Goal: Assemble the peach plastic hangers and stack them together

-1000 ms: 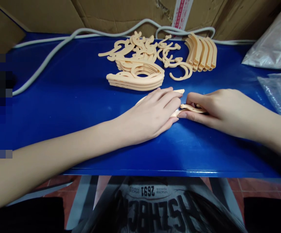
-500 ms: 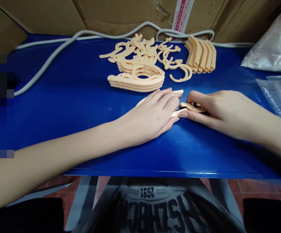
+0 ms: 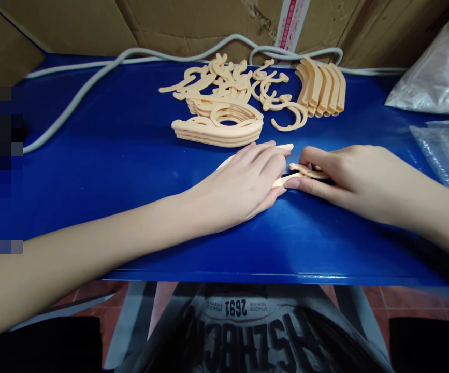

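My left hand [image 3: 247, 178] is closed over a beige plastic hanger part [image 3: 285, 147], holding it down against the blue table [image 3: 139, 243]. Most of that part is hidden; slim ends show past the fingertips and beside the thumb. Just to the right, my right hand [image 3: 344, 176] pinches a curved beige hanger hook [image 3: 307, 171] between thumb and fingers. The hook's near end lies close by the part under my left hand; whether they are joined, I cannot tell. Beyond my left hand sits a stack of folded beige hangers [image 3: 218, 133].
Behind the stack lie a heap of beige hanger pieces [image 3: 228, 77], loose hooks [image 3: 290, 116] and a row of curved arms [image 3: 321, 88]. A white cable [image 3: 88, 85] runs before the cardboard boxes [image 3: 193, 31]. Plastic bags [image 3: 437, 77] occupy the right side.
The hook in my right hand has shifted very slightly. Both hands otherwise keep their places and grips.
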`<state>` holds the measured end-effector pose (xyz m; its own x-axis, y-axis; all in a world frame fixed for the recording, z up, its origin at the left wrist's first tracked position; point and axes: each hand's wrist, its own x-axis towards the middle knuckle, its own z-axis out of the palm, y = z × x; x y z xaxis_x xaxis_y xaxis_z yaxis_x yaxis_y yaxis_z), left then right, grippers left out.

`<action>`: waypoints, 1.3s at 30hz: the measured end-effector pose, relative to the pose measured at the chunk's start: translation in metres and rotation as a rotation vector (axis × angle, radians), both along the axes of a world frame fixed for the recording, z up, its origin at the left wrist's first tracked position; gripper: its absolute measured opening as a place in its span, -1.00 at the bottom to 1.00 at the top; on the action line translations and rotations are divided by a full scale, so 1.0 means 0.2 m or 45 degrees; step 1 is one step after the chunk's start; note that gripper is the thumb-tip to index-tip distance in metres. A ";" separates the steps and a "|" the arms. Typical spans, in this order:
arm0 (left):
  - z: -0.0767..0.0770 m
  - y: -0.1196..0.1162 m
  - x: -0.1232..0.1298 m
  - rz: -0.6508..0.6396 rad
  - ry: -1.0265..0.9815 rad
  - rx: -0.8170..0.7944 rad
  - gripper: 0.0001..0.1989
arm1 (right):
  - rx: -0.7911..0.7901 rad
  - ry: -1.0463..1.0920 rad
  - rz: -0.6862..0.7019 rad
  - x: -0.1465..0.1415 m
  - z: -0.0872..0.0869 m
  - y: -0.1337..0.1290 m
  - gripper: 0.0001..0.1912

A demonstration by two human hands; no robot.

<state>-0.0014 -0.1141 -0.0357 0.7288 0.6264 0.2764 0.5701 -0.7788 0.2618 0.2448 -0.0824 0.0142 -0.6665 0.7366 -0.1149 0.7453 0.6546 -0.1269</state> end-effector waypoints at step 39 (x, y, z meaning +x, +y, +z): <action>-0.01 0.01 0.01 0.027 -0.267 -0.157 -0.94 | -0.086 0.013 -0.152 0.00 0.06 0.01 0.05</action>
<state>0.0011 -0.1129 -0.0368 0.6500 0.6793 0.3407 0.5089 -0.7220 0.4687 0.2440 -0.0808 0.0256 -0.5759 0.8016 -0.1607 0.8159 0.5510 -0.1755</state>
